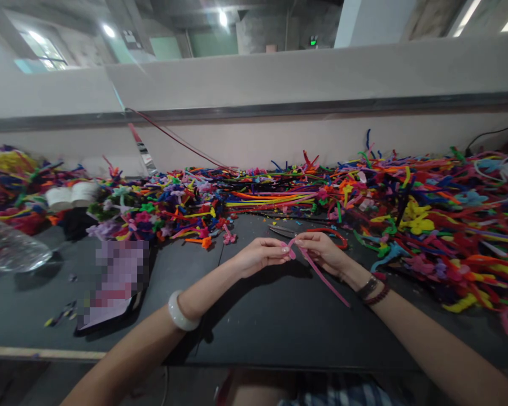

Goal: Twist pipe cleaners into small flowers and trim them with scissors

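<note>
Between my two hands, just above the dark table, is a pink pipe cleaner (327,283). Its near end is bent into small loops, and a long straight tail hangs down to the right. My left hand (266,256) pinches the looped end between thumb and fingertips. With fingers closed, my right hand (319,251) grips the same pipe cleaner close beside it, where the tail begins. Scissors with orange-red handles (342,239) lie on the table behind my right hand, partly covered by it.
Heaps of coloured pipe cleaners (432,208) line the back and right. Finished-looking fuzzy flowers (144,217) pile up at the back left. A phone-like object (116,282), its screen pixelated, lies left on the table (254,327). A clear plastic bottle (12,245) lies far left.
</note>
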### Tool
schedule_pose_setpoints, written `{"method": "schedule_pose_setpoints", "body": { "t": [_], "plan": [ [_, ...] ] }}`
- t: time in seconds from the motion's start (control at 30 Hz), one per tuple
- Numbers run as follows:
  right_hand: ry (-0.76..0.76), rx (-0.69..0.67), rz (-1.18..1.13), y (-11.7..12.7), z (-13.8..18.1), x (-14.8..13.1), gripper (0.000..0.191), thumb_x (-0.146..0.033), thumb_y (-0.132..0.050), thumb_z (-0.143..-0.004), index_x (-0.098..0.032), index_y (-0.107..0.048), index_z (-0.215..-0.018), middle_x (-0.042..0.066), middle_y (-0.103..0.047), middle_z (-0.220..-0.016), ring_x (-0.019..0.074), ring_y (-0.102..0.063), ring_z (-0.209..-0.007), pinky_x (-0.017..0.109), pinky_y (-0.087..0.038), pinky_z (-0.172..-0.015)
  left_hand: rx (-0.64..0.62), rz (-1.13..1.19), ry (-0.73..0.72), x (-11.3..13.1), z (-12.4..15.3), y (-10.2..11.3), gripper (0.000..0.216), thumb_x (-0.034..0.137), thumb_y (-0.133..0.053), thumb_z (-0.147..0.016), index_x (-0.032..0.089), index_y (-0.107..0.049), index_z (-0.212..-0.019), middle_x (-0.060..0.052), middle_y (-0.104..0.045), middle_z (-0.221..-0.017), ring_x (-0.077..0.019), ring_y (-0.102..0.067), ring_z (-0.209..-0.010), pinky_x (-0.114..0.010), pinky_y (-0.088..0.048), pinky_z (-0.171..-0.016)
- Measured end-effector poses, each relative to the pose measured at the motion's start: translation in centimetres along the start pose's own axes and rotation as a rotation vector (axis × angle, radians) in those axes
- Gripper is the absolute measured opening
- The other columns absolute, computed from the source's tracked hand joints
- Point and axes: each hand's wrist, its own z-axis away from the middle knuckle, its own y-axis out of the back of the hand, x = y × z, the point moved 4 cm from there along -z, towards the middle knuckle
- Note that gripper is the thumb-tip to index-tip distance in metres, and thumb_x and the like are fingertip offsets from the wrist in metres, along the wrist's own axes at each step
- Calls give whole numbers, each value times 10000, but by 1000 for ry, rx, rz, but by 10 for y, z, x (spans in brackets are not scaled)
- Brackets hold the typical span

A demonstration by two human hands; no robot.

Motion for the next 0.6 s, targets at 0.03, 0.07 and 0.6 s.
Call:
{"method": "schedule_pose_setpoints", "body": {
  "t": [0.03,0.07,0.6],
  "plan": [
    [14,21,-1,0,0,0,181,-234,-679,-563,-132,-620,-701,-61,-476,-461,13,-295,-359,173,-149,-351,9,18,1,-1,0,-1,141,172,-665,-607,109,-610,-720,-45,-653,-712,-100,-598,-683,-239,-434,-749],
    [29,30,-2,0,0,0,180,-237,-681,-561,-134,-618,-694,-56,-488,-473,15,-306,-366,174,-161,-357,18,30,3,-1,0,-1,133,170,-662,-611,110,-604,-715,-41,-652,-705,-96,-597,-676,-234,-435,-744],
    [150,37,59,-7,-1,1,225,-303,-685,-564,-135,-584,-675,-62,-451,-455,18,-283,-373,178,-146,-359,81,127,44,-5,3,-7,137,157,-674,-598,110,-597,-701,-46,-656,-725,-115,-604,-712,-271,-433,-794]
  ]
}}
